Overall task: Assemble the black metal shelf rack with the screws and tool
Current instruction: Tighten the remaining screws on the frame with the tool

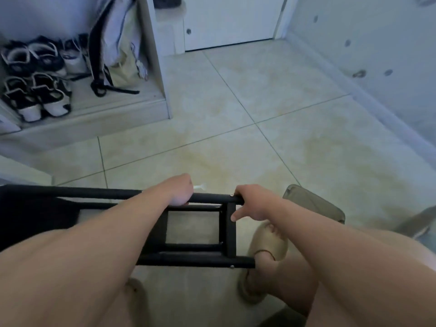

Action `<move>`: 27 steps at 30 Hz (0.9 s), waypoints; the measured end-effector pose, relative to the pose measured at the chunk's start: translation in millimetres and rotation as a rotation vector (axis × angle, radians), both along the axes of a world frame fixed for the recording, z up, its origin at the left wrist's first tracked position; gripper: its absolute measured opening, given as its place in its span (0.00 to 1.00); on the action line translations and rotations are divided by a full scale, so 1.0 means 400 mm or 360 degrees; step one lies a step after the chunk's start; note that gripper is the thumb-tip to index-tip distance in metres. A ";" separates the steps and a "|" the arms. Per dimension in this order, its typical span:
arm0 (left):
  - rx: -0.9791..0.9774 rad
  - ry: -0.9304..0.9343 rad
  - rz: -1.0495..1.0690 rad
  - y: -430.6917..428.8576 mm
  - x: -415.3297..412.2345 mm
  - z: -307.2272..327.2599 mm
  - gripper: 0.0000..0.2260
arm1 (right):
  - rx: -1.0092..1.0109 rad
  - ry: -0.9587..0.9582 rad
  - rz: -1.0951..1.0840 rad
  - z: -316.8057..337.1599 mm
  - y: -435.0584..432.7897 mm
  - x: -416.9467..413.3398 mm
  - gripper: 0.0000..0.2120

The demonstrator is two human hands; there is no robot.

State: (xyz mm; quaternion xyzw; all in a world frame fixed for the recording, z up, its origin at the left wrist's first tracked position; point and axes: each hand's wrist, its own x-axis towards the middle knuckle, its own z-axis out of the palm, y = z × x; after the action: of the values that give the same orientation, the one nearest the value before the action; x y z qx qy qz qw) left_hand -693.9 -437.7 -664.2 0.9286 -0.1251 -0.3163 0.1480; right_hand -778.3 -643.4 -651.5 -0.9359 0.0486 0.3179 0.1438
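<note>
The black metal shelf rack (193, 256) lies on its side across my lap and the tiled floor, its tubes running left to right. My left hand (180, 190) curls over the upper tube near its right end; a small white object (200, 186) shows just beyond its knuckles, and I cannot tell whether the hand holds it. My right hand (253, 204) grips the end of the same upper tube, with one finger pointing down onto the short black crossbar (230, 232). A small screw head (232, 266) shows on the lower tube.
My feet in beige slippers (266, 249) sit right of the rack. A white shoe cabinet (89, 114) with several shoes and a hanging bag stands at the far left. A white door (231, 20) and wall bound the far and right sides. Tiled floor stretches ahead.
</note>
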 end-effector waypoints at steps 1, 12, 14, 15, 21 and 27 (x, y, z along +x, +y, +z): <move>-0.0012 -0.0060 0.0011 0.002 0.014 0.006 0.10 | -0.0008 -0.0066 0.0000 0.006 -0.006 0.017 0.28; 0.0100 -0.0342 0.0042 0.056 -0.031 -0.067 0.04 | -0.0042 -0.0464 0.0039 -0.072 0.053 -0.014 0.19; 0.0085 -0.0282 0.0047 0.059 -0.058 -0.096 0.04 | -0.0010 -0.0402 0.0002 -0.102 0.059 -0.038 0.17; 0.0077 -0.0250 0.0048 0.058 -0.072 -0.109 0.04 | 0.0004 -0.0358 -0.0027 -0.117 0.060 -0.051 0.16; 0.0119 -0.0104 0.0021 0.053 -0.138 -0.179 0.05 | 0.0063 -0.0206 -0.0148 -0.211 0.073 -0.126 0.13; 0.0200 0.0071 0.0058 0.062 -0.165 -0.242 0.04 | 0.0087 -0.0098 -0.0141 -0.273 0.085 -0.152 0.11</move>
State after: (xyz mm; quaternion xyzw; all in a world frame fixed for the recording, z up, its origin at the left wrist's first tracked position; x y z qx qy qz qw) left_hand -760.0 -412.8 -761.1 0.9310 -0.0847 -0.3413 0.0980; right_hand -839.2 -609.4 -760.6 -0.9379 0.0767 0.2835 0.1847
